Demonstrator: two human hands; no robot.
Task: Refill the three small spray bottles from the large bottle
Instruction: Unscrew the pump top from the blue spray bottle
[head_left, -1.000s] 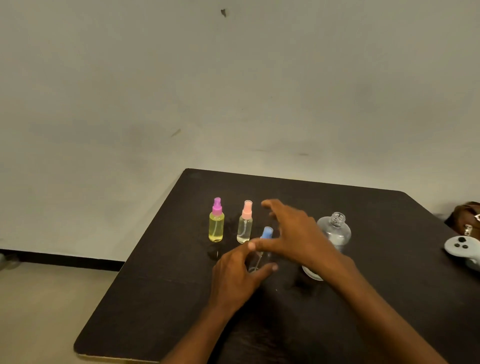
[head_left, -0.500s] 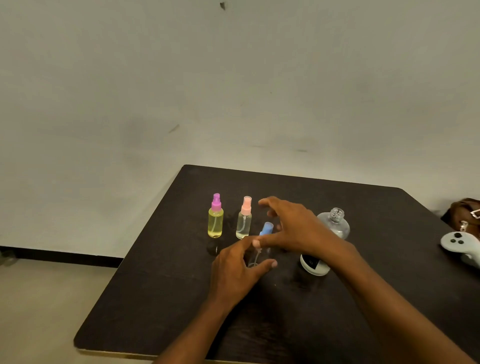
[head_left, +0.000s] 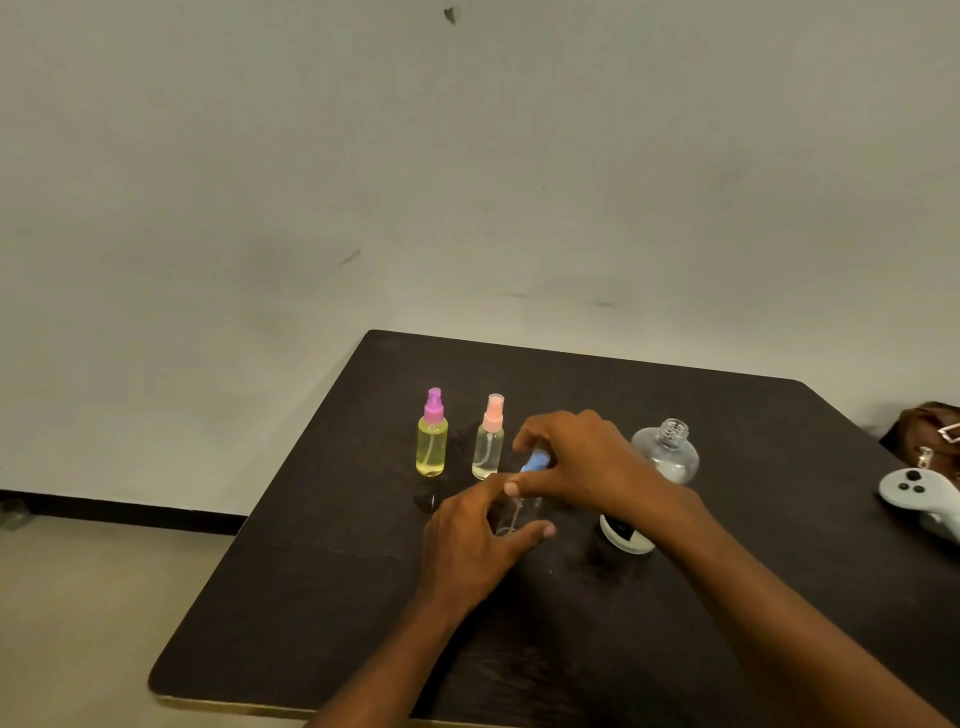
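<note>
Three small spray bottles stand on the dark table. The yellow one with a purple cap is leftmost, and a clear one with a pink cap stands beside it. My left hand holds the clear body of the third bottle. My right hand pinches its blue spray cap from above. The large clear round bottle stands uncapped behind my right wrist. Its white cap lies on the table in front of it.
A white game controller lies at the table's right edge, with a brown bag behind it. The table's left and front edges drop to a beige floor. A plain wall rises behind the table.
My right hand has come down from hovering over the blue-capped bottle and closed its fingers on the cap. My left hand has kept its hold on the bottle's body.
</note>
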